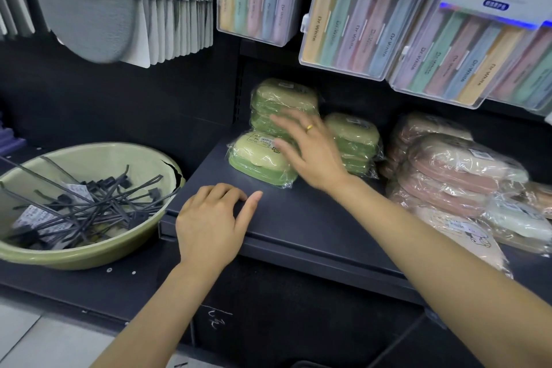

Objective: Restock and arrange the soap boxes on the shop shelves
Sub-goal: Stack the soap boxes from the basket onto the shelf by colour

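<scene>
- Left hand (210,219) lies nearest, palm down on the front edge of the dark shelf (298,218), fingers loosely bent and holding nothing; it seems to steady the body.
- Right hand (310,152) reaches over the shelf with fingers spread and apart, hovering at the green boxes; whether the fingertips touch the wrap I cannot tell, since the hand is blurred.
- Front green box (258,160) lies flat on the shelf, alone, just before the tall green stack (282,106) at the back; a second, lower green stack (354,140) stands just beside, behind the right hand.
- Pink boxes (457,170) are piled loosely to the right, leaning and overlapping.
- These soap boxes look like light, hollow hard plastic, each in a loose clear bag: stiff inside, slippery and crinkly outside, so stacks likely slide.
- Best hold, I judge: fingers and thumb across the short sides of the box itself, pressing through the wrap, not pinching the loose film.
- Basin (89,203) of metal hooks (98,203) sits to the left.
</scene>
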